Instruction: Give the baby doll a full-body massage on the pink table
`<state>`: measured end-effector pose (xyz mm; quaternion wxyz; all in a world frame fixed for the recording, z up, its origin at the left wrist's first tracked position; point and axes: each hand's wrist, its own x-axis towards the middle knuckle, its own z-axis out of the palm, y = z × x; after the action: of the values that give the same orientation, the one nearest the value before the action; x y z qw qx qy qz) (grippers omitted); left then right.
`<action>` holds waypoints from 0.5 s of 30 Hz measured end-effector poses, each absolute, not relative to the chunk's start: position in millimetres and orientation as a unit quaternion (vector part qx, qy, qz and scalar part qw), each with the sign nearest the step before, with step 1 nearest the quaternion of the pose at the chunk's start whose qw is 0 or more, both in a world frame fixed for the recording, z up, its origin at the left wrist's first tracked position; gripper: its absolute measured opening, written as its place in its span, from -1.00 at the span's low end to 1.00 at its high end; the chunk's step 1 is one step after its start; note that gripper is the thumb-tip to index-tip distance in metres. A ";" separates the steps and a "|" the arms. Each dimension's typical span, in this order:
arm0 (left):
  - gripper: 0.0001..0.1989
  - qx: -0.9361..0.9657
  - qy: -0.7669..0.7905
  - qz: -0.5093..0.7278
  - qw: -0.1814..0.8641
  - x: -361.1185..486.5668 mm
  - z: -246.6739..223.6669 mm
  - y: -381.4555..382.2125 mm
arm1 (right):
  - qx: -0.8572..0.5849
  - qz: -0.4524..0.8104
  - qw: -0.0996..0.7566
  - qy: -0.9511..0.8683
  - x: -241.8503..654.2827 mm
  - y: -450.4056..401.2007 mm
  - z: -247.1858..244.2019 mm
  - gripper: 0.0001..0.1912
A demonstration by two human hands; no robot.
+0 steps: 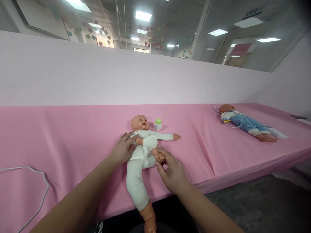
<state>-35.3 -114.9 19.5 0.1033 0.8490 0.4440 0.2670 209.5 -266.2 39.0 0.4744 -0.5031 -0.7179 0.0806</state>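
Note:
A bald baby doll (pixel 136 171) with a white cloth body lies on its back on the pink sheet, its head away from me. My left hand (pixel 122 147) is at the side of its chest, with fingers and thumb on either side of the doll's arm. Between the fingers and thumb of my right hand (pixel 172 170) is the doll's foot (pixel 159 156); that leg is bent up over the belly. The other leg stretches toward me, its foot past the bed's edge. A small white bottle with a green cap (pixel 157 125) stands beside the doll's head.
Farther right on the pink sheet (pixel 80 129) lies a second doll (pixel 245 123) in blue trousers, with a thin tube near it. A white cord (pixel 45 184) curves across the left side. Behind the bed runs a white wall (pixel 121 77) with glass above.

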 end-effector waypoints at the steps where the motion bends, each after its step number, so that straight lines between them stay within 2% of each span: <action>1: -0.45 0.836 0.454 0.281 0.126 -35.5 18.9 -114.3 | -0.501 0.085 0.479 -0.716 209.7 -266.8 39.5 -0.45; 7: -0.45 0.722 0.491 0.409 0.267 -40.5 24.5 -108.9 | -0.503 0.071 0.504 -0.699 221.0 -307.2 44.1 -0.42; 11: -0.58 0.557 0.556 0.486 0.379 -49.6 29.0 -101.0 | -0.517 0.022 0.486 -0.704 233.9 -345.8 31.9 -0.40; 15: -0.73 0.386 0.559 0.559 0.475 -55.5 33.2 -94.7 | -0.476 0.008 0.467 -0.745 242.6 -368.9 6.3 -0.39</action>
<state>-55.5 -94.7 33.2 0.4754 0.3859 0.5591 0.5590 242.6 -368.9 6.3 0.4674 -0.4758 -0.7451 0.0075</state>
